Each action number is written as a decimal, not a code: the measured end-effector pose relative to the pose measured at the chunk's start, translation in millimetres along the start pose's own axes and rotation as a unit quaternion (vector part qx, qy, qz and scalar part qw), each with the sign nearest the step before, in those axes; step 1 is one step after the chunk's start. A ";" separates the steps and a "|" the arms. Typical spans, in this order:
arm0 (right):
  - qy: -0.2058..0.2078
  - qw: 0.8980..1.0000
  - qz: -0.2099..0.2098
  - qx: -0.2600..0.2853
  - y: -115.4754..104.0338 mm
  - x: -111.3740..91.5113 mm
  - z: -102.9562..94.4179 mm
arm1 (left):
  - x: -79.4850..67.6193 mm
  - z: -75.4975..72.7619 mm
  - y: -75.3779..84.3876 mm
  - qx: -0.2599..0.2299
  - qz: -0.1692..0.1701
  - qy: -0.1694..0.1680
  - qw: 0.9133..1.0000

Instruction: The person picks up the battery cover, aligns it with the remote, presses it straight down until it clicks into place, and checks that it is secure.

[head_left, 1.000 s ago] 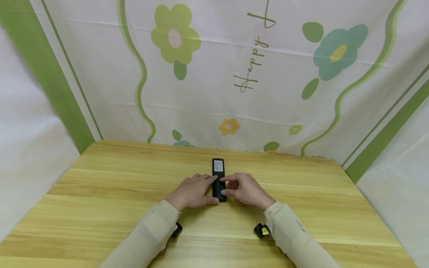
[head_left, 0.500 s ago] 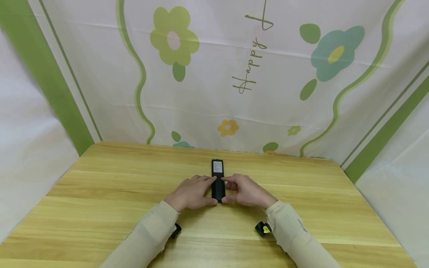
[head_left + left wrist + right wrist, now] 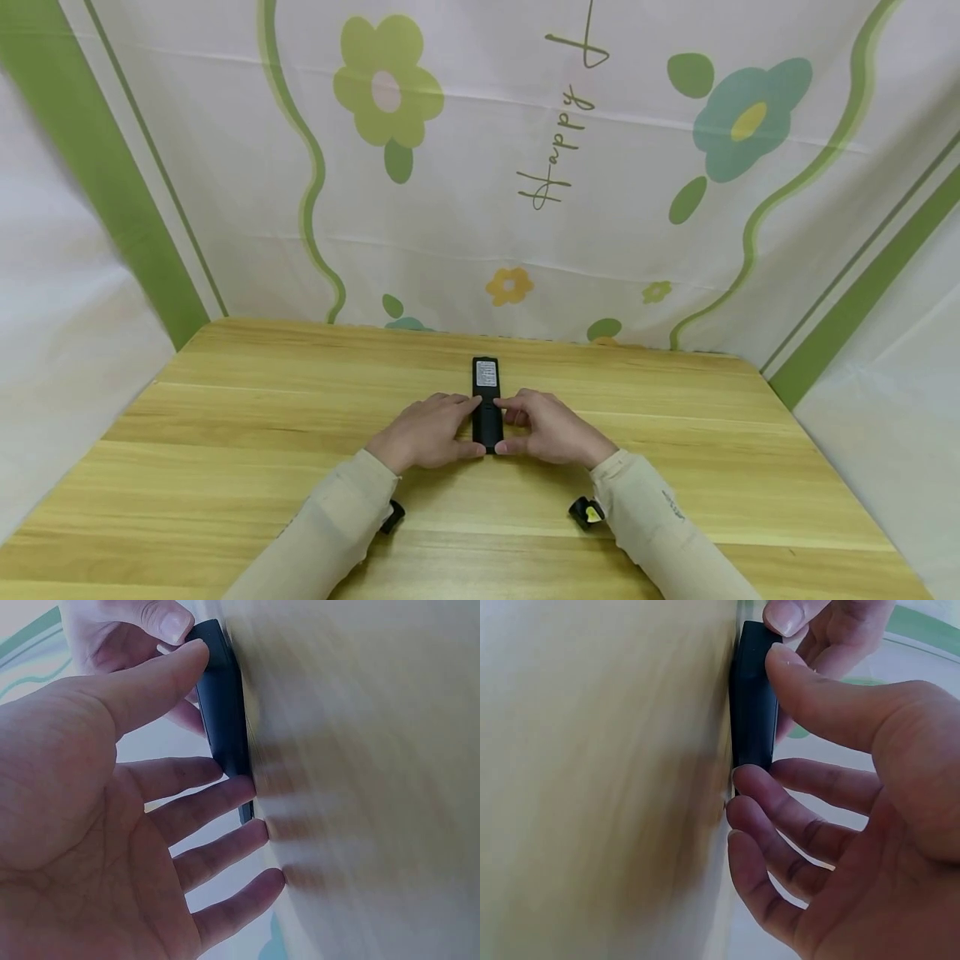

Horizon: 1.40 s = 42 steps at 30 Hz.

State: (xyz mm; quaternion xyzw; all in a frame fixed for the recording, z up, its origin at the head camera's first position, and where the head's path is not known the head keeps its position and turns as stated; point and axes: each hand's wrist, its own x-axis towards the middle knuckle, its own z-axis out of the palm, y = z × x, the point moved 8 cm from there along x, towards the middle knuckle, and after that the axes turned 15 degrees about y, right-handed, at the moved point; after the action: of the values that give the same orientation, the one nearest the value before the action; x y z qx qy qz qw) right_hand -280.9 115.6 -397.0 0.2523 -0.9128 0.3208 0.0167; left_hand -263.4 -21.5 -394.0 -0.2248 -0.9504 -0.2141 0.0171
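A black remote control lies back side up on the table, its white label at the far end. My left hand is at its left side, the index fingertip on the back and the thumb at the near end. In the left wrist view, the other fingers of that hand are fairly straight, with tips down by the tabletop. From the right, my right hand touches the remote with index fingertip and thumb, the thumb beside the left one at the near end. Its remaining fingers bend loosely in the right wrist view.
The wooden table extends around both hands. A white cloth printed with flowers hangs behind its far edge, with more cloth at the sides. A small black device sits at the right wrist, another at the left.
My right thumb has slid toward me along the remote, from partway up its right side to the near end. The left hand has stayed nearly still, and the remote lies in about the same place.
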 end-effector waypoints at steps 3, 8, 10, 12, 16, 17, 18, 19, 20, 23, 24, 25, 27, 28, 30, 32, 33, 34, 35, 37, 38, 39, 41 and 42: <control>0.002 1.000 -0.001 0.001 0.1 -0.1 0.1 | -0.1 0.1 -0.1 0.000 -0.001 0.002 1.000; 0.004 1.000 0.001 0.002 -0.4 -0.4 -0.5 | 0.3 1.5 -1.1 0.004 -0.001 0.003 1.000; 0.004 1.000 0.000 0.002 -0.6 -0.4 -0.7 | 0.5 2.0 -1.4 0.005 0.000 0.004 1.000; 0.004 1.000 -0.001 0.000 -1.0 -0.3 -0.7 | 0.7 2.1 -1.7 0.005 0.000 0.004 1.000; 0.004 1.000 -0.003 -0.001 -0.9 -0.1 -0.7 | 0.7 1.8 -1.6 0.003 -0.002 0.004 1.000; 0.004 1.000 -0.002 -0.001 -0.8 -0.1 -0.7 | 0.5 1.4 -1.6 0.003 -0.002 0.004 1.000; 0.003 1.000 -0.001 0.000 -0.7 0.0 -0.5 | 0.2 0.9 -1.4 0.004 -0.002 0.004 1.000; 0.002 1.000 0.000 0.002 -0.4 0.0 -0.3 | -0.1 0.4 -1.2 0.005 -0.002 0.003 1.000; 0.001 1.000 0.001 0.002 -0.3 0.1 -0.1 | -0.4 0.0 -1.0 0.006 -0.002 0.003 1.000; -0.001 1.000 0.003 0.002 -0.3 0.4 -0.2 | -1.2 -1.7 -0.3 0.005 0.000 0.003 1.000; -0.002 1.000 0.003 0.001 0.0 0.3 -0.4 | -1.4 -2.3 0.1 0.003 0.001 0.002 1.000; -0.002 1.000 0.003 0.000 0.4 0.3 -0.8 | -1.5 -2.6 0.2 0.000 0.002 0.001 1.000; -0.002 1.000 0.005 0.000 1.7 -0.1 -2.6 | -1.4 -3.3 0.3 -0.009 0.005 -0.003 1.000; -0.001 1.000 0.007 0.001 2.6 -0.1 -4.0 | -1.2 -3.3 -0.3 -0.014 0.006 -0.006 1.000; 0.005 1.000 0.012 0.002 5.1 -0.2 -7.4 | -0.8 -3.6 -2.1 -0.024 0.008 -0.010 1.000; 0.014 1.000 0.015 0.001 7.6 0.1 -11.6 | -0.1 -4.1 -4.7 -0.029 0.009 -0.012 0.999; 0.020 1.000 0.016 0.000 8.5 0.1 -13.6 | 0.3 -4.8 -5.9 -0.032 0.009 -0.010 0.999; 0.023 1.000 0.017 -0.003 9.9 0.1 -15.1 | 0.9 -5.2 -7.9 -0.032 0.009 -0.008 0.999; 0.026 0.999 0.018 -0.006 11.1 0.2 -16.3 | 1.3 -6.2 -9.9 -0.030 0.010 -0.006 0.999; 0.029 0.999 0.016 -0.008 12.1 0.6 -17.6 | 1.7 -8.6 -13.0 -0.029 0.008 -0.001 1.000; 0.028 0.999 0.015 -0.005 12.4 0.8 -17.4 | 2.0 -9.6 -13.9 -0.030 0.008 0.001 1.000; 0.026 1.000 0.015 -0.001 11.9 0.5 -16.9 | 2.1 -10.3 -14.6 -0.032 0.007 0.002 0.999; 0.018 1.000 0.012 0.004 10.2 0.2 -15.1 | 1.8 -10.0 -14.9 -0.033 0.005 -0.001 0.999; 0.013 1.000 0.010 0.006 9.0 0.0 -13.8 | 1.3 -9.2 -14.1 -0.035 0.003 -0.004 0.999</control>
State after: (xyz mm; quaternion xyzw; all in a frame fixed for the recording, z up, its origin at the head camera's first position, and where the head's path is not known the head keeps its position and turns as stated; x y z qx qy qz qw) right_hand -286.9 129.8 -391.3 0.2388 -0.9129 0.3301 0.0239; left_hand -271.3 -36.2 -391.0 -0.2291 -0.9418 -0.2461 0.0061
